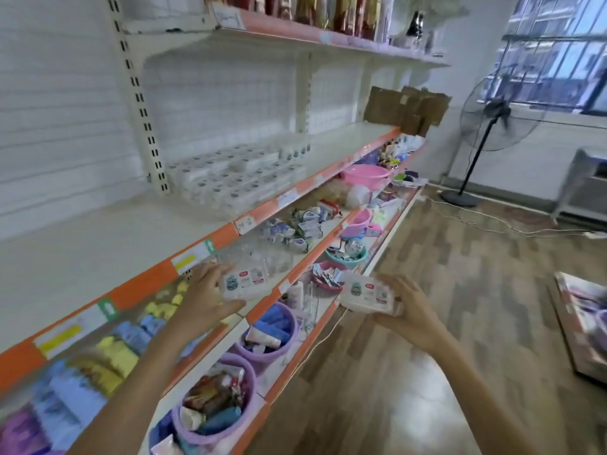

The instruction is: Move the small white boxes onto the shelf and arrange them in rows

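both hands (210, 290) gripping 1 white box (244, 282) each, below shelf (98, 244).

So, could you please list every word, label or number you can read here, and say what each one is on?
"4-2", hand-written and only roughly legible: white tag on the shelf edge.
Red label and print on the box in the left hand: too blurred to read.
Print on the box in the right hand: too blurred.
Yellow price tags and the top-shelf tag: unreadable.
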Action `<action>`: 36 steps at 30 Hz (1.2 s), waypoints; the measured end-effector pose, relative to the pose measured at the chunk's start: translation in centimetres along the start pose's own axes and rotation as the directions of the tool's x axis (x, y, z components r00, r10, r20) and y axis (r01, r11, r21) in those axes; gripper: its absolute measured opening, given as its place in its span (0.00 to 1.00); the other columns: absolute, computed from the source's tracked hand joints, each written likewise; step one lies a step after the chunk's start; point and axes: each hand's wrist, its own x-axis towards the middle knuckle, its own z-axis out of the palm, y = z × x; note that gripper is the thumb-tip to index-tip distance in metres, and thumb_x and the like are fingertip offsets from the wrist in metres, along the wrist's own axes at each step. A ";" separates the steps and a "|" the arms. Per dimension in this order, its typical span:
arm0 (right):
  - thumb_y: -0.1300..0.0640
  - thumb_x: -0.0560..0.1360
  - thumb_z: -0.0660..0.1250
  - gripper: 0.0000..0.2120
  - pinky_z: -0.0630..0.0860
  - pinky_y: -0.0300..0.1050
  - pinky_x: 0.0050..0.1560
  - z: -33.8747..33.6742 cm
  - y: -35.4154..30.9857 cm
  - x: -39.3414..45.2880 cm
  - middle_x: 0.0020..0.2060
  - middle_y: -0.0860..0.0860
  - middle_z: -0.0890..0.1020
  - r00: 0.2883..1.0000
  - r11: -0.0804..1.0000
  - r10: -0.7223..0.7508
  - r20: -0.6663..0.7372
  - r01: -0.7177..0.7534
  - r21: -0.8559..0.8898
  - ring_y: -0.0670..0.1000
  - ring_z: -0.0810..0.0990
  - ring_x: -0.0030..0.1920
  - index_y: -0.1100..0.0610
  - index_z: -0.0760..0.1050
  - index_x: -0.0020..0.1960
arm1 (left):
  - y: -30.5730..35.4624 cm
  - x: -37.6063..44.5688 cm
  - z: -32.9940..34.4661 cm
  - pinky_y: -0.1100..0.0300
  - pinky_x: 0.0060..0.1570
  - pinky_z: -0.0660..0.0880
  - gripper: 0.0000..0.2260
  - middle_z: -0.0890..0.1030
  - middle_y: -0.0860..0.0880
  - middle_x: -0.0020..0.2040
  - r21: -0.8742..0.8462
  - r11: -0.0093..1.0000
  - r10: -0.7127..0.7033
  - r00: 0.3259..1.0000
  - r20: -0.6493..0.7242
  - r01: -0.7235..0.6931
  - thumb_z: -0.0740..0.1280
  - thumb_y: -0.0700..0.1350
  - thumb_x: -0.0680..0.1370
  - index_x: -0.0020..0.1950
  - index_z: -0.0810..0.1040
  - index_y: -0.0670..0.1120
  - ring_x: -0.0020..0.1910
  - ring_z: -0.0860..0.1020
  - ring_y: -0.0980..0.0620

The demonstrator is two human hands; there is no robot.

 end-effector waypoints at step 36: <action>0.55 0.68 0.74 0.32 0.63 0.35 0.60 9.7 -5.7 51.9 0.64 0.53 0.65 0.588 0.724 -0.666 0.459 0.659 0.206 0.51 0.66 0.65 0.56 0.66 0.68 | -5.4 29.6 -3.4 0.60 0.58 0.68 0.28 0.70 0.52 0.58 -0.012 0.920 -0.345 0.798 -0.494 0.391 0.76 0.44 0.67 0.65 0.70 0.49 0.57 0.72 0.53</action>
